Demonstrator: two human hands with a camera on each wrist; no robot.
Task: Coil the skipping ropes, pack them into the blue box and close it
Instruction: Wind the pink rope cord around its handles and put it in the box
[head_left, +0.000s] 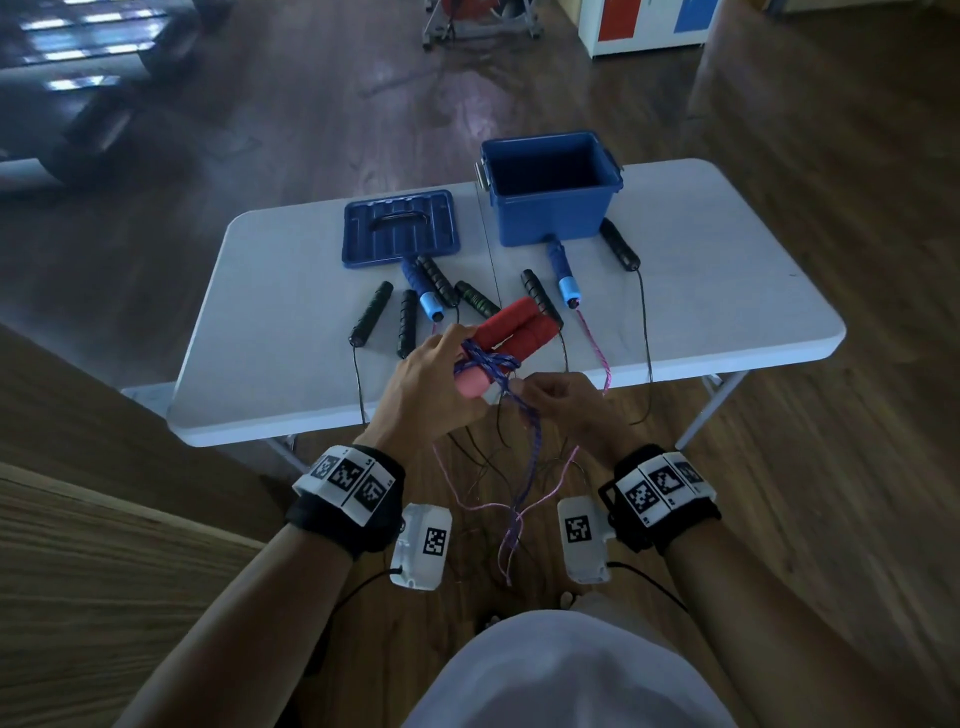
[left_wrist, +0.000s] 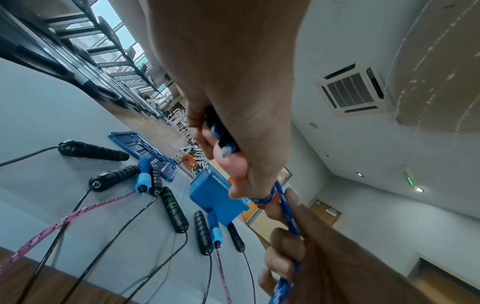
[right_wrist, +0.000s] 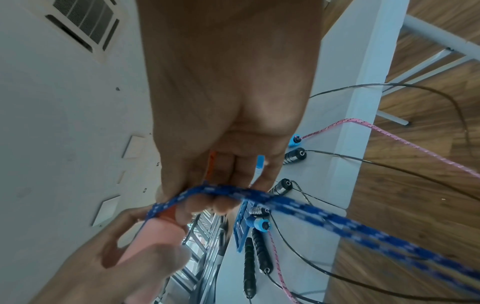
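My left hand (head_left: 439, 371) grips two red skipping-rope handles (head_left: 511, 327) side by side above the table's near edge, with a few turns of their blue rope (head_left: 488, 364) wound around them. My right hand (head_left: 553, 397) pinches the same blue rope (right_wrist: 285, 202) just beside the handles; the rest of it hangs to the floor (head_left: 527, 467). The open blue box (head_left: 550, 189) stands at the back of the white table (head_left: 727, 291), its lid (head_left: 400, 228) lying flat to the left. In the left wrist view my fingers (left_wrist: 228, 162) curl round the rope.
Several black handles (head_left: 371, 312) and two blue handles (head_left: 563, 270) lie across the table's middle. Their thin black cords and a pink rope (head_left: 595, 351) trail over the near edge onto the wooden floor. Gym equipment stands behind the table.
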